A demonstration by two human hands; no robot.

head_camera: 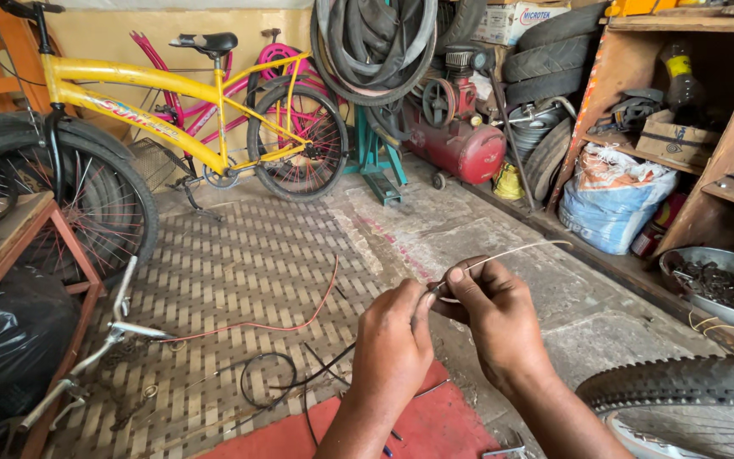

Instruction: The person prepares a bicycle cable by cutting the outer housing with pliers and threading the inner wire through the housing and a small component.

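Head view: at top centre a white cardboard box (516, 19) with blue and red lettering sits above stacked tyres (554, 51), and a brown carton (674, 140) lies on the wooden shelf (724, 102) at right, near a dark bottle (681, 76) with a yellow label. Below the shelf a blue-and-white sack (612, 197) stands stuffed full, its top tied. A round metal basin (719, 285) beside it holds dark chain-like parts (too jumbled to count).

Two bicycles lean at the back wall, a yellow bicycle (172, 110) in front of a pink bicycle (214, 76). One red air compressor (460, 140) stands right of them.

Both hands meet over the floor: the left hand (394, 344) and right hand (494, 319) each pinch closed on a thin pale wire (516, 251), which arcs up and rightward from the fingertips. A red cable (282, 323) and black cables (269, 382) lie on the woven mat (248, 255).
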